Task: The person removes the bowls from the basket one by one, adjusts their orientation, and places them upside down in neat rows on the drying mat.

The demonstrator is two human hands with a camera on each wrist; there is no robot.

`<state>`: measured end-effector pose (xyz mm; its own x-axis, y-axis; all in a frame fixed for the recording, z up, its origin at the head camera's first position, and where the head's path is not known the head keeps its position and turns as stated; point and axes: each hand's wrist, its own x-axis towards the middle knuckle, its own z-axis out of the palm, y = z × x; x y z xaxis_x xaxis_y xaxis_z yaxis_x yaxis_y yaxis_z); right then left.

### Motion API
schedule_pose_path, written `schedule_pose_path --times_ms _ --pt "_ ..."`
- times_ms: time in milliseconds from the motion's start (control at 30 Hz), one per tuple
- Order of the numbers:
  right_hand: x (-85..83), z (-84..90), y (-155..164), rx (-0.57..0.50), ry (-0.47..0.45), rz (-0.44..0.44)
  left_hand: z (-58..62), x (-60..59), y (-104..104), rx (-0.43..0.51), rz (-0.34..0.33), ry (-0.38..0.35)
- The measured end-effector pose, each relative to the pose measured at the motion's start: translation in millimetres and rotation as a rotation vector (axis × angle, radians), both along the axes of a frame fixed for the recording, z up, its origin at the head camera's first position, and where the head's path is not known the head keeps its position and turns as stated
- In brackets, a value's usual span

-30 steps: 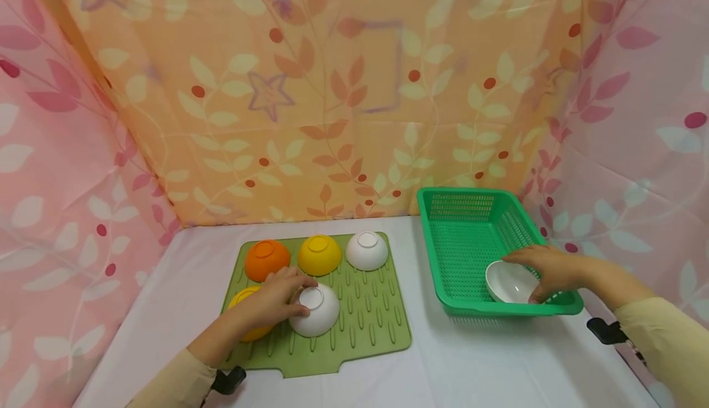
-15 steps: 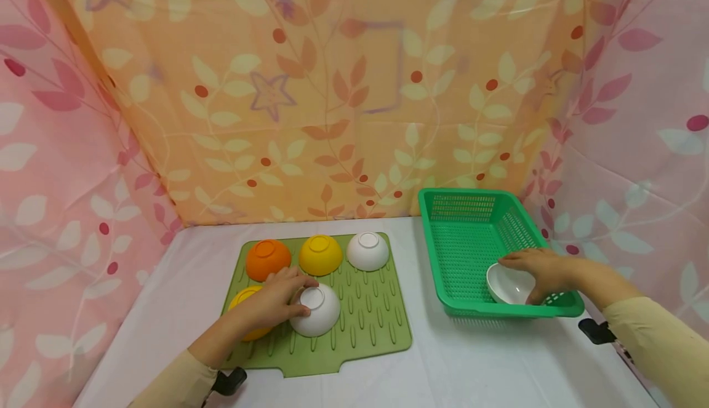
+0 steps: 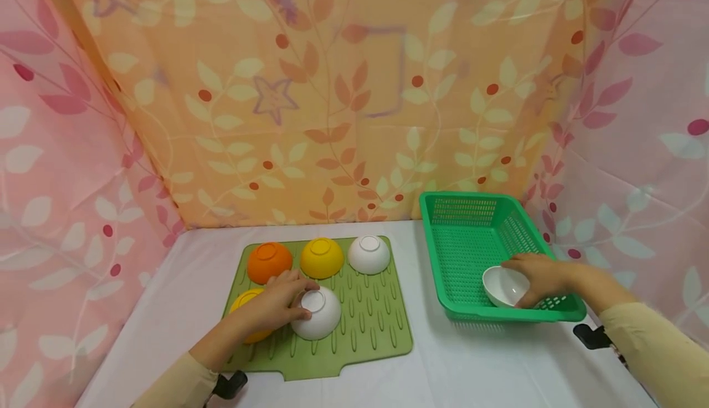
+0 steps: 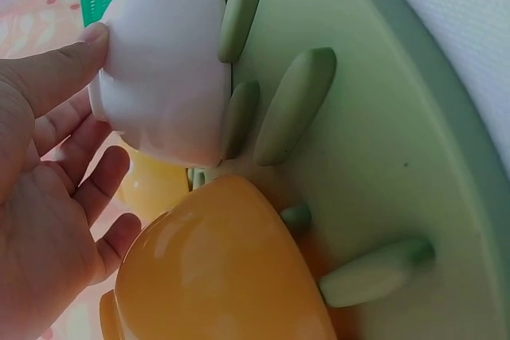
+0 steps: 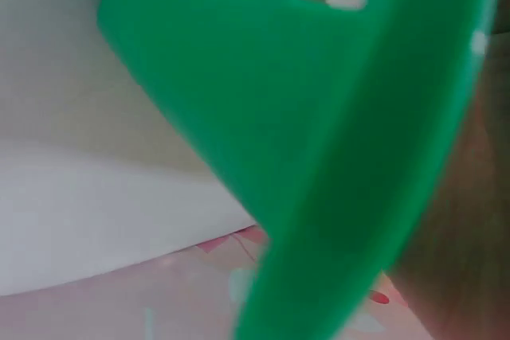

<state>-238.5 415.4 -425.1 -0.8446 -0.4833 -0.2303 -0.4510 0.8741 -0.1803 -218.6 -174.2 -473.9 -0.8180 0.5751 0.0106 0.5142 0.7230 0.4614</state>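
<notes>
My left hand grips an upturned white bowl on the green drying mat; the left wrist view shows the thumb and fingers around that white bowl. An upturned yellow bowl lies partly hidden under the hand and shows as the yellow bowl up close. My right hand holds an upright white bowl by its rim inside the green basket. The right wrist view is filled by the blurred green basket wall.
At the back of the mat stand an upturned orange bowl, a yellow bowl and a white bowl. The white table is closed in by patterned cloth walls at the back and both sides.
The right hand has shifted the white bowl slightly leftward and inward in the basket. The left hand stays on its bowl.
</notes>
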Motion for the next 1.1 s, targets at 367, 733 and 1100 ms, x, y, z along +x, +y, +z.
schedule_pose_path --times_ms 367,733,1100 --pt "6.8 -3.0 -5 -0.122 0.241 -0.031 -1.6 0.0 0 0.009 0.0 -0.01" --pt "20.3 13.8 -29 -0.245 0.305 -0.081 -3.3 0.5 -1 0.009 0.012 -0.014" --pt "39.6 40.9 -84 -0.372 0.396 -0.091 -7.9 -0.5 -4 0.038 0.023 -0.012"
